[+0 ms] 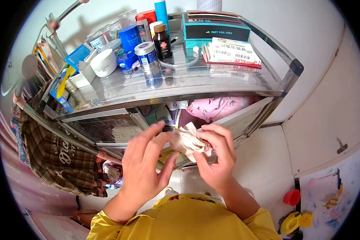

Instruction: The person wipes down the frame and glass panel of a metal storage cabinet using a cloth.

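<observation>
A crumpled cream-white cloth or tissue [188,142] is bunched between my hands, in front of the partly open cabinet. My right hand [218,160] pinches it at its right side between thumb and fingers. On its left is my left hand [146,160], with thumb and fingers apart and the fingertips close to the cloth's left edge; whether they touch it I cannot make out. Behind the cloth, a pink patterned fabric [220,108] and other clothes lie inside the cabinet.
The metal cabinet top [228,82] holds a white jar [103,63], a brown bottle [162,42], a teal box [216,32] and several containers. A plaid shirt [56,152] hangs at the left. A red cup [292,197] and yellow toy [291,223] are at lower right.
</observation>
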`<state>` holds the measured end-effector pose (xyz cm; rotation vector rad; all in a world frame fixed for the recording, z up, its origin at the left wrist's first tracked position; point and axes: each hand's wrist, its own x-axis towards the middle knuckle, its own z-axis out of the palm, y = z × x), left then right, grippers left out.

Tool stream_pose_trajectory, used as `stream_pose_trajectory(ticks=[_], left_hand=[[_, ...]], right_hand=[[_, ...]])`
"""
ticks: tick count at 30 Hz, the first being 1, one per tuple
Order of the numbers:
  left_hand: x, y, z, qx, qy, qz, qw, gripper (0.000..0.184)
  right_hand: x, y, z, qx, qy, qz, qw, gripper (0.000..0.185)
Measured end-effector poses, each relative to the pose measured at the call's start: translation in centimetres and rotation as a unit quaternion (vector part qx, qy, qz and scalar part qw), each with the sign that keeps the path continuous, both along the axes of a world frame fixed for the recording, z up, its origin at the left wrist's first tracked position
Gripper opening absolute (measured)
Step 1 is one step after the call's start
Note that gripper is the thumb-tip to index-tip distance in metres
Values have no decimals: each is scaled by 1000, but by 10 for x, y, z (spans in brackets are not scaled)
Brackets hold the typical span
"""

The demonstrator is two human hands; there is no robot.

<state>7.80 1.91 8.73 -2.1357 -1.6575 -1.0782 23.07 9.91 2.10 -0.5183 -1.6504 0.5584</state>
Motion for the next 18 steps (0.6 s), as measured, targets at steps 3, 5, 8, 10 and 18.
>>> stream_pose_trajectory(ticks=[3,5,8,10,18], left_hand=[[8,6,4,77,58,30,995,42],[12,13,-5,7,49,6,999,44],[13,19,-17,12,33,30,999,46],[15,20,-21,43,51,39,997,44],[37,8,-10,82,90,143,982,45]], right_hand=[[1,1,3,-3,-5,4,1000,43],[4,3,6,-8,-6,10,1000,43],[22,10,18,38,-43,17,998,40],[37,14,27,112,-90,-65,987,36],[49,48,17,160,-191,-107,962,38]])
